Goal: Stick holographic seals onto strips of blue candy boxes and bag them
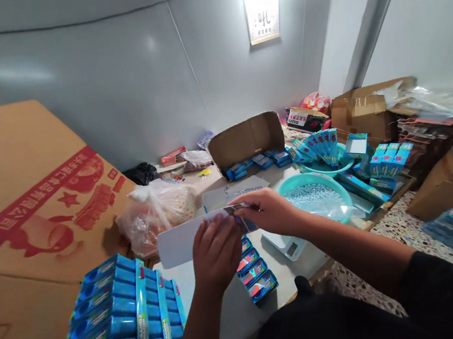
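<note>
A flat white piece of card [176, 245] is held tilted above the table, its plain face towards me and a darker printed part at its right end. My left hand [216, 254] lies across its near face with the fingers bent over it; the thumb is hidden. At the right end, my right hand [267, 211] pinches the card's edge between thumb and fingers. Just below the hands stands a row of small blue boxes [257, 274] with red labels. Stacked blue display boxes [117, 323] rise at the lower left, close to my left forearm.
A large brown carton [28, 218] fills the left side. Behind the hands are a clear plastic bag [157, 212] and an open carton [248, 141] with blue packs. To the right, a white scale [289, 244] sits near a turquoise basin [340, 193] of small pale pieces.
</note>
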{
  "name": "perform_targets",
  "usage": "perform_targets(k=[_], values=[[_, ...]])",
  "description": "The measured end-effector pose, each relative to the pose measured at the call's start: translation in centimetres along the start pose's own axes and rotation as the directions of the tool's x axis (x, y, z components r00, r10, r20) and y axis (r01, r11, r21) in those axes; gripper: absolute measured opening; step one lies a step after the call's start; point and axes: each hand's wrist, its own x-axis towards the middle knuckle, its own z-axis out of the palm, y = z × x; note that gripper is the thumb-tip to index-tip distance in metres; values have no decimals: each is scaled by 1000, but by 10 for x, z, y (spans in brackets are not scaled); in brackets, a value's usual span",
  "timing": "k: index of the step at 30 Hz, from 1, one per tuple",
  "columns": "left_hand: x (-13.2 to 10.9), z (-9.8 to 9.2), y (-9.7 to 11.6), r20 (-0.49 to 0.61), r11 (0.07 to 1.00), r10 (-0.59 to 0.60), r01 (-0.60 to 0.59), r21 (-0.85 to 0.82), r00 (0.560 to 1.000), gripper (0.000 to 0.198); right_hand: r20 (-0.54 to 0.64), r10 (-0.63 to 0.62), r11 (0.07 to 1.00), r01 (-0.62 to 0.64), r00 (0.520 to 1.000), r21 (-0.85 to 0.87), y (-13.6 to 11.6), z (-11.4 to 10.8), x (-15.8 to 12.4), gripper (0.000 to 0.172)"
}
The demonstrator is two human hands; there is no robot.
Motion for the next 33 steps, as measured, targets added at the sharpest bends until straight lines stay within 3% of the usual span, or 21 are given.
perform_targets(k=[4,6,8,16,21,29,31,33], values=[[8,4,8,-67,992,-72,65,-107,995,57,-30,48,998,-46,998,47,-3,-4,-2,25],[11,4,6,-80,981,-168,159,-112,983,72,10,40,999,-40,999,21,-6,-3,-3,27],[13,3,1,-37,973,-220,217,-80,975,75,71,14,1000,-14,997,8,-9,-1,-4,30],[-7,-4,-13,-2,996,-75,75,50,997,69,137,-8,1000,7,991,13,-17,6,2,31],[-15,-10,-12,-39,994,-53,57,97,998,64,189,-26,1000,25,982,8,-16,10,4,31],[-9,-10,-5,66,1000,18,-17,-24,998,34,3,79,987,-78,997,141,-1,16,2,26],[-10,-8,1,77,994,-4,12,-112,997,30,-84,117,981,-101,990,168,7,16,1,25],[-13,-6,9,42,967,-102,109,-229,994,30,-170,175,961,-130,970,244,21,13,-2,26]])
